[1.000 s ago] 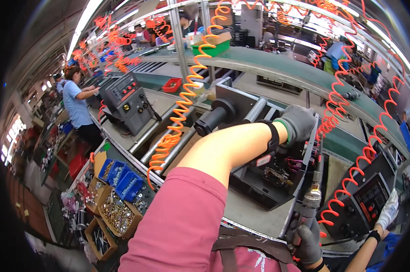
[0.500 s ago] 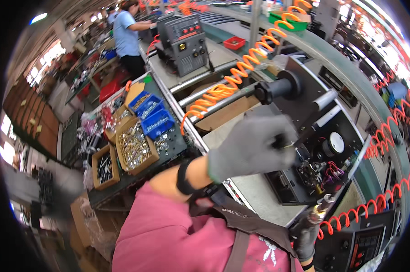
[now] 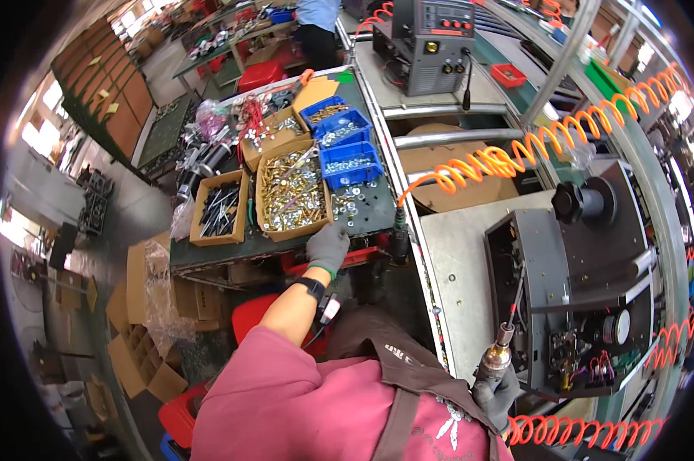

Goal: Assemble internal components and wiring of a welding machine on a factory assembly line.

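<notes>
**Fingers reaching for small parts at the table edge**

Fingers of the left hand (image 3: pixel 328 244) are curling downward just below the cardboard box of brass fittings (image 3: pixel 291 192), probably picking hardware; whether they are pinching anything is hidden. The right hand (image 3: pixel 499 393) is wrapping around the pneumatic screwdriver (image 3: pixel 500 355), waiting beside the open machine (image 3: pixel 573 307).

blue bins (image 3: pixel 345 144) | red tray (image 3: pixel 509 74) | folded cartons (image 3: pixel 135 349) | orange hose (image 3: pixel 516 157)
</notes>
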### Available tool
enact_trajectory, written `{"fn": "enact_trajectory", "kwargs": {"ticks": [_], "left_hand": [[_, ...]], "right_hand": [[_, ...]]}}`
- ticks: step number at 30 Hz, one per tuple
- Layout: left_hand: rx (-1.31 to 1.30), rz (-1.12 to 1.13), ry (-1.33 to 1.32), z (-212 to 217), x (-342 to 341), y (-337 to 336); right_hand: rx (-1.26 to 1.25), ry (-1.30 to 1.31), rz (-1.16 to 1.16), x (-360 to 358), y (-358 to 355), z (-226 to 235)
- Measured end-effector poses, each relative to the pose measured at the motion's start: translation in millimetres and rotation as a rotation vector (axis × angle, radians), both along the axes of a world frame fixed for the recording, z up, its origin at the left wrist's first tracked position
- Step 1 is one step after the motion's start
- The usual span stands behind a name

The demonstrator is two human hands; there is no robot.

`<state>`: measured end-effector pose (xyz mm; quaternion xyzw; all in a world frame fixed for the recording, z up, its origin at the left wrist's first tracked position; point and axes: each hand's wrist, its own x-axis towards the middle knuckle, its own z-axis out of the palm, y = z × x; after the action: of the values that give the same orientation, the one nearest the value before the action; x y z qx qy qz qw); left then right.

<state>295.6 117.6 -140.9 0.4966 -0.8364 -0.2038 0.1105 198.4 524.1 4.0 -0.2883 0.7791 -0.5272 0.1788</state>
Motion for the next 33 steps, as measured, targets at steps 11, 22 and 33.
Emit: {"fn": "enact_trajectory", "kwargs": {"ticks": [11, 22, 33], "left_hand": [[-0.204, -0.244, -0.161, -5.9, -7.6, -13.5], [0.171, -1.228, 0.124, 22.8, -131.7, 76.2], [1.385, -1.804, -0.217, 17.9, -131.5, 206.6]], "right_hand": [[-0.008, -0.436, -0.049, 5.6, -41.3, 13.6], [-0.229, -0.605, -0.402, 43.0, -72.9, 21.6], [-0.199, 0.246, -1.196, 153.1, -115.0, 20.8]]}}
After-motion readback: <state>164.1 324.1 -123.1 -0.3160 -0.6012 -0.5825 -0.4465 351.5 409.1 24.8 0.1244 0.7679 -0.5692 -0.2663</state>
